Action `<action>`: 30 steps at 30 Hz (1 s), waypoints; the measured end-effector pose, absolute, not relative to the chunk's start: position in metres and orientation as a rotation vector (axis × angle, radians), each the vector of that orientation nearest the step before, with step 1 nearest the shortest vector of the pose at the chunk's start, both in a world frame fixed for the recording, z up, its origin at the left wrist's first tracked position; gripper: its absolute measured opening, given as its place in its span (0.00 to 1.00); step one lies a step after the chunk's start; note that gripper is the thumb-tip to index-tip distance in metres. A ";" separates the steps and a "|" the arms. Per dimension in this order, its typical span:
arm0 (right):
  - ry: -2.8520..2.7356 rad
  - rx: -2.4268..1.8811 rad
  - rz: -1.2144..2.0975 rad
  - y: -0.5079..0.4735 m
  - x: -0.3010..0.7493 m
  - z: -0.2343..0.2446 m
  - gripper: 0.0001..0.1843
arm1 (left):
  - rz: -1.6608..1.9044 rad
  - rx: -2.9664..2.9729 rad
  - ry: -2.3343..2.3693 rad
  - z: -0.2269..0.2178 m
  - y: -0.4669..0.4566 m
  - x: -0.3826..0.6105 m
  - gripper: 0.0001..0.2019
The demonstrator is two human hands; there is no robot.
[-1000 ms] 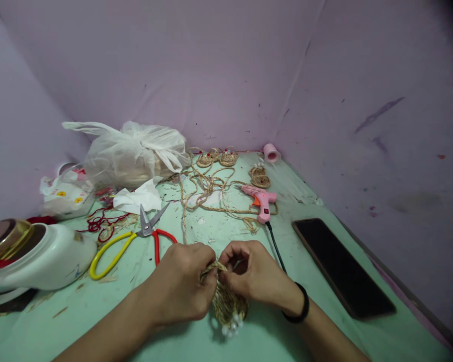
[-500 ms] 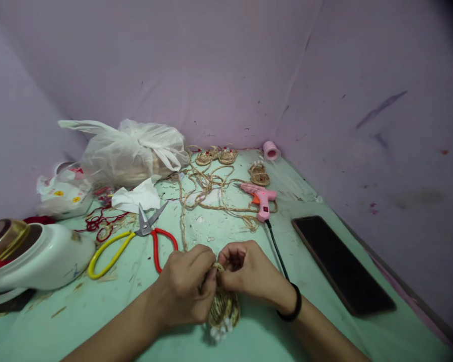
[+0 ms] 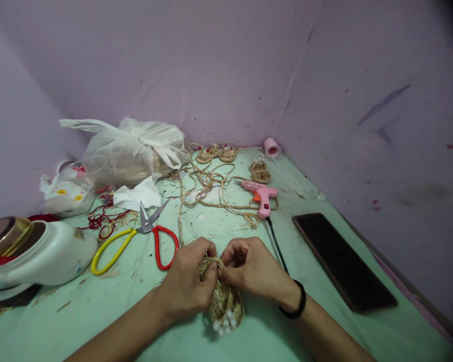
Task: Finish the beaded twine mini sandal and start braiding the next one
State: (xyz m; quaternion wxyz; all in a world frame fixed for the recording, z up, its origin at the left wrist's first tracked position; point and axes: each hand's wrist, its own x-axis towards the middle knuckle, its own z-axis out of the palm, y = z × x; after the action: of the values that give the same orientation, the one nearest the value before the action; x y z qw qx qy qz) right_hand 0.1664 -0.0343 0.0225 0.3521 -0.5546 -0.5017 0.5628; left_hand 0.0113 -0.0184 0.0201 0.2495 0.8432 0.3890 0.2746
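A small woven straw-rope slipper (image 3: pixel 226 304) hangs between my hands at the front, its near end trimmed with white beads. My left hand (image 3: pixel 192 276) is closed round its far end, thumb pressed on the rope. From the right, my right hand (image 3: pixel 251 269) pinches the rope edge with thumb and forefinger; a black band circles that wrist. A braided straw rope (image 3: pixel 181 211) runs from beside my left hand to a loose tangle farther back. Just left lie open scissors (image 3: pixel 146 223) with one yellow and one red handle.
A pink glue gun (image 3: pixel 264 198) with a black cord and a dark phone (image 3: pixel 343 261) lie to the right. Small woven slippers (image 3: pixel 260 172) and a pink spool (image 3: pixel 272 148) sit at the back. Plastic bags (image 3: pixel 136 151), tissue (image 3: pixel 138 193) and a white kettle-like vessel (image 3: pixel 64 251) occupy the left.
The slipper has shifted slightly right, and more of its far end and white beads shows. Both hands keep their grip, with my left fingers lifted a little.
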 end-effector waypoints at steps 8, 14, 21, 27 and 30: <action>-1.271 -1.444 1.312 -0.037 0.155 0.015 0.03 | 0.535 2.442 0.808 0.035 0.000 -0.002 0.03; -1.256 -1.427 1.421 -0.037 0.157 0.017 0.05 | 0.596 2.627 0.741 0.030 0.001 -0.008 0.04; -1.261 -1.356 1.384 -0.042 0.158 0.021 0.06 | 0.917 2.657 0.813 0.016 -0.009 -0.001 0.03; -1.331 -1.176 1.483 -0.039 0.169 0.027 0.06 | 1.017 2.674 0.706 0.012 -0.010 -0.002 0.07; -1.239 -1.134 1.604 -0.036 0.171 0.026 0.06 | 1.055 2.632 0.692 0.012 -0.009 -0.006 0.08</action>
State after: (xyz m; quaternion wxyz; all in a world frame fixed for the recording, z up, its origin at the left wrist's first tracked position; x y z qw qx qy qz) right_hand 0.1711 -0.0358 0.0260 0.3982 -0.4479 -0.4893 0.6336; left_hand -0.0059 -0.0091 0.0120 0.1112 0.8962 0.2356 0.3591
